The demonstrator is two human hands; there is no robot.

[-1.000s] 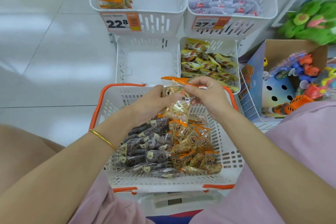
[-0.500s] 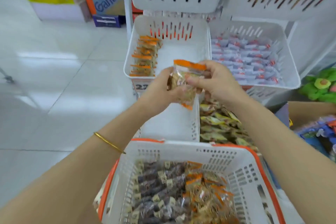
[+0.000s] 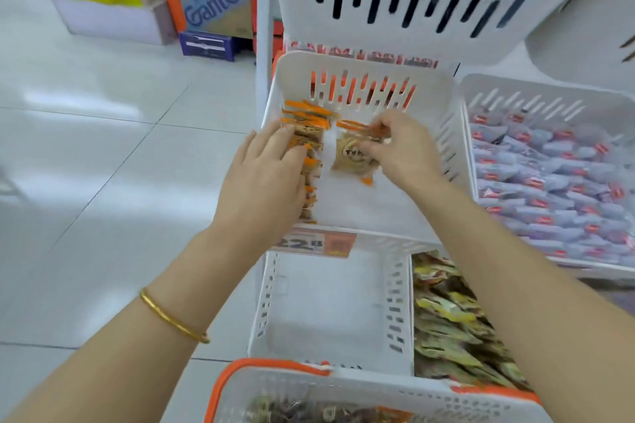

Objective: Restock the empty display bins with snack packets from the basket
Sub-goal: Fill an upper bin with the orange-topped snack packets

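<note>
My right hand is pinching a snack packet inside the white bin. My left hand is touching the row of packets beside it with straight fingers.

The snack packet pinched in the right grip is smeared by motion and its print is unreadable. The left grip covers much of the packet row beneath it, and that wrist hides the price label's left end. Below both grips, the basket is cut off by the picture's edge and its contents are blurred.
</note>
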